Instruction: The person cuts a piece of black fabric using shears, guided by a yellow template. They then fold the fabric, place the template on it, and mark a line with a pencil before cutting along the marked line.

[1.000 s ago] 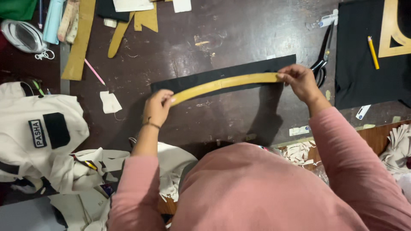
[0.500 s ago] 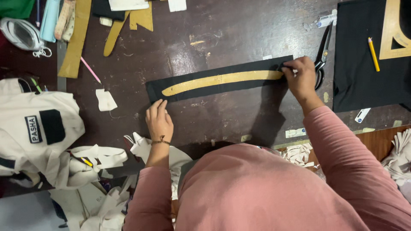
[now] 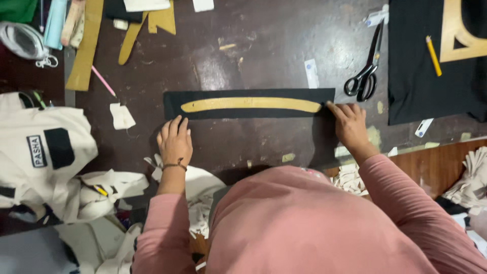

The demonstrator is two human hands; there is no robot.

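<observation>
— While the camera looked down over the pink-sleeved shoulders, where did the hands sit?

— Both lay on the dark worktable (image 3: 264, 40). The left hand (image 3: 175, 142) was flat, palm down, fingers together and stretched out, gripping nothing; its fingertips (image 3: 175, 122) reached the near edge of the black fabric strip (image 3: 248, 114) at its left end. A thin dark bracelet (image 3: 175, 165) circled that wrist.

— And the other one?

— The right hand (image 3: 350, 124) rested at the strip's right end, fingers extended and pressing down just beside the tip of the tan curved pattern piece (image 3: 251, 104). It held nothing that I could see; whether a fingertip actually touched the pattern, I could not tell.

— Where was that pattern?

— Lying lengthwise on top of the black strip, running almost from one end to the other, between the two hands. The strip itself lay flat across the middle of the table.

— Anything else around?

— Black-handled scissors (image 3: 365, 76) lay just beyond the right hand, blades pointing away. Further right, a larger black cloth (image 3: 416, 86) carried a yellow pencil (image 3: 433, 56) and another tan pattern shape (image 3: 459, 40). A pink pencil (image 3: 104, 81) and a small white scrap (image 3: 122, 115) lay left of the strip, and a white garment with black patches (image 3: 45, 152) was heaped well off to the left.
</observation>
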